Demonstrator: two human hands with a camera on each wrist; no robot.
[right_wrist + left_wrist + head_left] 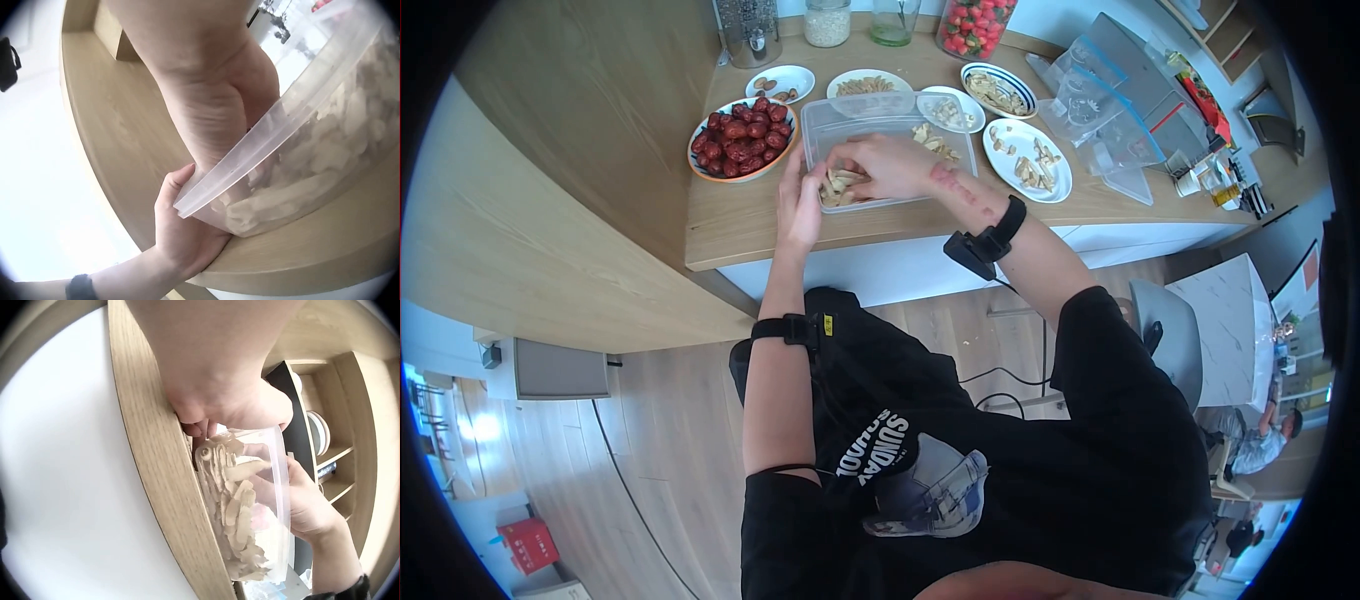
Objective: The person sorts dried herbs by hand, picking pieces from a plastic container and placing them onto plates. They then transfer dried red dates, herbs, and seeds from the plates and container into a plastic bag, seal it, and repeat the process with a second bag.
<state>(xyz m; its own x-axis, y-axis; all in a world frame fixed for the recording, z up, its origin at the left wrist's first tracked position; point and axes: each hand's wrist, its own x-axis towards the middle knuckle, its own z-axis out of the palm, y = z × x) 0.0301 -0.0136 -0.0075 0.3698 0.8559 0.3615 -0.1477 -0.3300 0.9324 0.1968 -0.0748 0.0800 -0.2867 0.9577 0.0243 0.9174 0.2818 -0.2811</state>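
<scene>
A clear plastic container (pixel 845 112) holds pale dried slices (pixel 838 187) at its near left corner and more slices toward its right side. My left hand (pixel 798 205) grips the container's left end, with its thumb near the rim, also visible in the right wrist view (pixel 187 240). From the right, my right hand (pixel 882 165) reaches over the rim, its fingers curved down around slices inside. Through the clear wall in the left wrist view, the slices (pixel 240 512) lie in an uneven pile, with the right hand (pixel 306 503) behind them. The plastic partly blurs the right fingertips.
A bowl of red dates (pixel 742 140) stands left of the container. Small plates line the back, and an oval plate of pieces (pixel 1028 160) sits on the right. Jars stand behind, one with red fruit (pixel 975 25). Clear plastic bags (pixel 1090 95) lie farther right.
</scene>
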